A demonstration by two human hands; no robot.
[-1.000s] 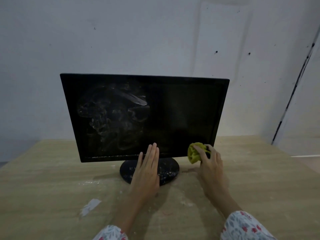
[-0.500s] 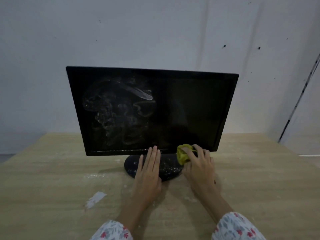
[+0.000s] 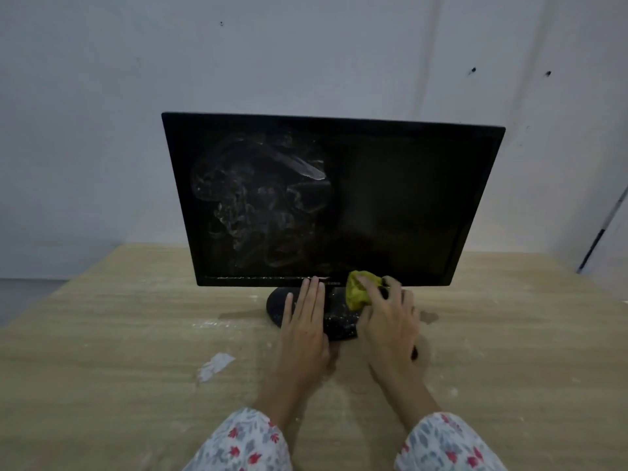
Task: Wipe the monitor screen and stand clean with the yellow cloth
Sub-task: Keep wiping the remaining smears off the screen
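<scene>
Two hands work at the foot of the monitor (image 3: 331, 198), which stands upright on a wooden table (image 3: 102, 334) close to a pale wall (image 3: 306, 56). The left hand (image 3: 304, 326) lies flat with straight fingers on the round black stand (image 3: 278, 305), grasping nothing, and it seems to press the base down so that the monitor does not slide. The right hand (image 3: 387, 321) has its fingers curled around the yellow cloth (image 3: 358, 290), which is crumpled into a small ball and sits on the right part of the stand, just under the lower bezel. White specks lie on the stand between the hands, and the left half of the screen (image 3: 265, 205) carries pale smears, while the right half looks dark and clean. The cloth is probably soft and light, so it will take any shape; it is better to hold it bunched in the fingertips, as now, and to push it with some pressure. The monitor looks thin and rather light, with a glossy, fragile panel, so hard pushing high on the screen could tip it backward. A good place to steady it is the base or the bezel edge, not the panel itself. A white scrap (image 3: 214, 365) lies on the table to the left.
</scene>
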